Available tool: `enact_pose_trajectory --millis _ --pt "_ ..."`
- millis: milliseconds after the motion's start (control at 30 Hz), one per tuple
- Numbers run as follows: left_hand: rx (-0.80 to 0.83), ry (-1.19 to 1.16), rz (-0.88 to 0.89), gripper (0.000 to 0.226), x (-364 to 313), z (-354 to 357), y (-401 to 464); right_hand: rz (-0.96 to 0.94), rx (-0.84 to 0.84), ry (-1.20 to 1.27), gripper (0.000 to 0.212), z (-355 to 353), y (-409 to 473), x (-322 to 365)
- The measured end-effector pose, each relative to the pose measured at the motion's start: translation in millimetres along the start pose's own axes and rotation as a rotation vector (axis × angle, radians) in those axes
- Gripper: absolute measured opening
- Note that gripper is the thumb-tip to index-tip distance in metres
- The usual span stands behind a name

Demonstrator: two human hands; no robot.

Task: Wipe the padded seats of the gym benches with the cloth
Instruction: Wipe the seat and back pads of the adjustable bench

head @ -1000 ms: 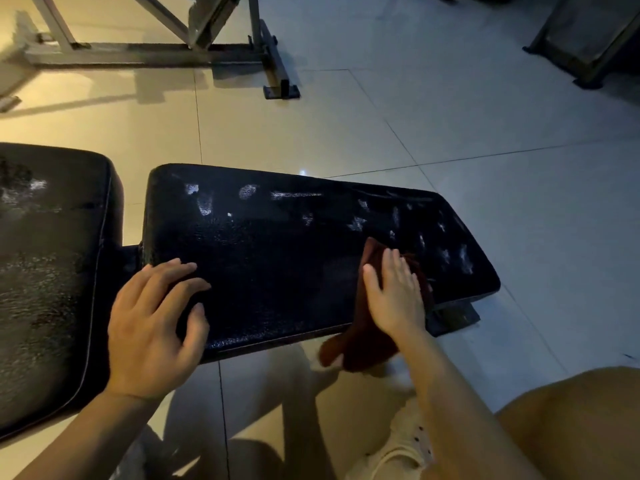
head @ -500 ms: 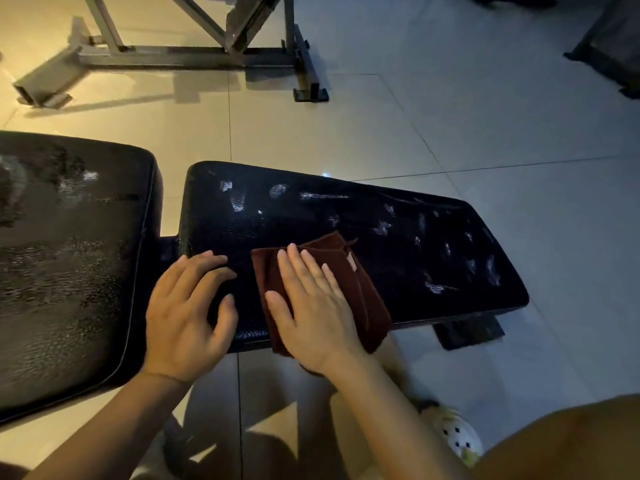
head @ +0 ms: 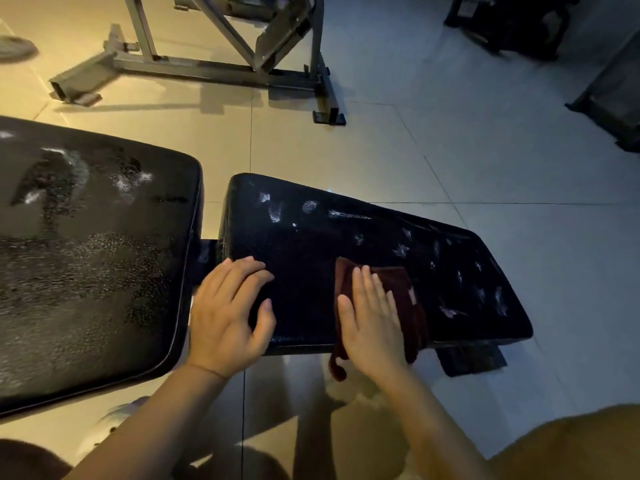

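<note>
The right hand [head: 372, 320] lay flat on the dark red cloth [head: 403, 289], fingers straight and close together, pressing it down onto the black padded seat [head: 346, 258] near the seat's near edge. The cloth sat a little right of the seat's middle, and its near end hung over the edge toward the floor, with one corner curling below the pad. The left hand [head: 230, 313] rested on the near left corner of the same seat, fingers spread and relaxed, thumb out to the right, holding nothing. The two hands were apart, with a bare strip of dark padding between them.

Pale smears and spots showed on the far and right parts of the seat (the patch between the hands looked darker and more even). To the left, across a narrow gap, lay the larger back pad [head: 90, 258], also black, with greyish streaks over much of its surface. Farther off on the tiled floor [head: 485, 150] stood a grey metal frame [head: 214, 64], and dark equipment [head: 512, 22] sat at the far right. A bare knee [head: 568, 445] filled the near right corner.
</note>
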State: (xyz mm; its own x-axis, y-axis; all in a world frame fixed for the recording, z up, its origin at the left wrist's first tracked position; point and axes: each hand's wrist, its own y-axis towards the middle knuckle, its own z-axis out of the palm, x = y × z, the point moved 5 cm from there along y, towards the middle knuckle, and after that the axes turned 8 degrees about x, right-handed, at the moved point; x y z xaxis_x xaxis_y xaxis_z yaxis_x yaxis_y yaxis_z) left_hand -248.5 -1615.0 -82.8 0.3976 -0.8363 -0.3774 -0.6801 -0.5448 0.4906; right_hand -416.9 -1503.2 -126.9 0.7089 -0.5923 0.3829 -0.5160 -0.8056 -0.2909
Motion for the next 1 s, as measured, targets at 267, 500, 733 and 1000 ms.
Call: enact_pose_trajectory --millis 267,500,733,1000 --pt "-0.147 -0.149 -0.206 0.04 -6 -20 -23 -0.446 0.02 0.0 0.056 6 -8 92" --pt "-0.18 -0.291 -0.458 0.038 -41 -14 -85 -0.029 -0.083 0.106 0.064 5 -6 21" --pt "-0.06 -0.597 -0.693 0.032 -48 -5 -97 0.181 -0.151 0.104 0.061 -12 -24 -37" --pt "0.241 -0.554 -0.54 0.025 -62 13 -106 0.103 -0.201 0.038 0.03 -27 -34 -16"
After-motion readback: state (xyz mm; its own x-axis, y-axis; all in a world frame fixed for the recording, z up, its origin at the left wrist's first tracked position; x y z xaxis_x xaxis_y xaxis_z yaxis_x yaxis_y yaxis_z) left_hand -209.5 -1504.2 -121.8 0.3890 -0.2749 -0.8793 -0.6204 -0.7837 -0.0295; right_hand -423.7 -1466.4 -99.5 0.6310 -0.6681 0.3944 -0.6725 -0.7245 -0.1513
